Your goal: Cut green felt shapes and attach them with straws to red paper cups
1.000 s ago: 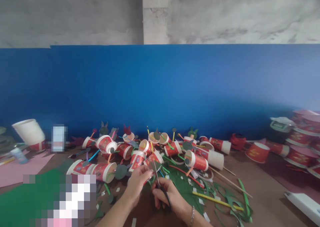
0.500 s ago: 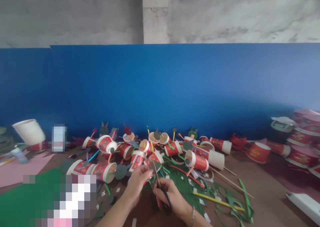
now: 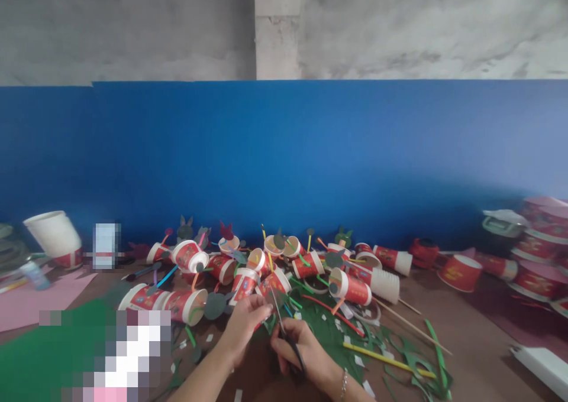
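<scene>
Red paper cups crowd the counter from eleven to one o'clock; scissors point toward eleven, gripped in the right hand; the left hand pinches, hold unclear.

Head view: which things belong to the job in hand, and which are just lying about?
Seemingly the job's: scissors, in the right hand; possibly red cups nearby. Anything in the left hand is unclear.

Seemingly lying about: yellow strip, pink sheet, white tub, white box.
</scene>
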The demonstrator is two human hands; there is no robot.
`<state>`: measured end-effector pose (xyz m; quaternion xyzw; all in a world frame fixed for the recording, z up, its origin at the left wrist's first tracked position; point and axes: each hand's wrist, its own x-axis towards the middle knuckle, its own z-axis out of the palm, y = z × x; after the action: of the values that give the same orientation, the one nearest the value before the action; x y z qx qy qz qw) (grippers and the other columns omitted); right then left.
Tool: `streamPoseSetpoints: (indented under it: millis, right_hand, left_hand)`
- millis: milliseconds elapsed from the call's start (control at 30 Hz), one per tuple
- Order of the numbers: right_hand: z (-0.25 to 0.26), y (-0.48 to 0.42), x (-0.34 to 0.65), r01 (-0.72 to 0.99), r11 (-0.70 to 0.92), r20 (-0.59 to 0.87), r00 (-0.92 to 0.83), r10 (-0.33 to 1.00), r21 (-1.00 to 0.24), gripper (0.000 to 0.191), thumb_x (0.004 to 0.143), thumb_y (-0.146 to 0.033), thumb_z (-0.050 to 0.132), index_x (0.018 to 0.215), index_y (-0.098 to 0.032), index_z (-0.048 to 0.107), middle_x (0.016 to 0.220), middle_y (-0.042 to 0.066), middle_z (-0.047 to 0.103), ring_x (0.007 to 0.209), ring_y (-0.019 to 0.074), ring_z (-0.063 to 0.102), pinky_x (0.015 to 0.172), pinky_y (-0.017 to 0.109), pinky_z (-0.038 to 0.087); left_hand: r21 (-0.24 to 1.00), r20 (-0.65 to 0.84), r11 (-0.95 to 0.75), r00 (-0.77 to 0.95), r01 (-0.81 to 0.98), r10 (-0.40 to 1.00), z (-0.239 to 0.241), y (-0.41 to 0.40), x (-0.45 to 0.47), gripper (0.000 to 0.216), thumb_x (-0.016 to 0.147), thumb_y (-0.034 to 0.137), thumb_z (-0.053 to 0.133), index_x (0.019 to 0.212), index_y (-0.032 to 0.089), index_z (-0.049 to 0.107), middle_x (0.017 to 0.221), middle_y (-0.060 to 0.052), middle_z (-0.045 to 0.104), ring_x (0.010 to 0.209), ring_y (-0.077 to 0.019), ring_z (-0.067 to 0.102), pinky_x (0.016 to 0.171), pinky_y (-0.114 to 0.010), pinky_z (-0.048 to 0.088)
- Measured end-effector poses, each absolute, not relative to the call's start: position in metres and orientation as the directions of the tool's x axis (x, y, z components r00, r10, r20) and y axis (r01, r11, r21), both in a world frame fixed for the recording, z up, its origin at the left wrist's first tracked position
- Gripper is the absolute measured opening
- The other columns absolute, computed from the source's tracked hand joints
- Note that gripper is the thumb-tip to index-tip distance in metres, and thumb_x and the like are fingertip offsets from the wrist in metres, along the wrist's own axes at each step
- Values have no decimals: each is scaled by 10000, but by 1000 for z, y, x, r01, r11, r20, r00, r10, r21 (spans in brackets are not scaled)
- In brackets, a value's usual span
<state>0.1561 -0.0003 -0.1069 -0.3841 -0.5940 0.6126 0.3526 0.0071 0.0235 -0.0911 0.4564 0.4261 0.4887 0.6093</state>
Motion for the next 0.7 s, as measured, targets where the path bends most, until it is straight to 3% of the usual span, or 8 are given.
streamPoseSetpoints:
  millis: [700]
  right_hand:
    - [-107, -1, 154, 27, -33, -42, -434, 900, -999, 350, 669, -479, 651, 686, -154, 521, 402, -51, 509, 328, 61, 400, 368, 175, 279]
  left_hand:
    - [975, -67, 101, 171, -200, 983, -94, 22, 9, 190, 611, 270, 670, 569, 157, 523, 547, 40, 489, 542, -90, 417, 554, -206, 315]
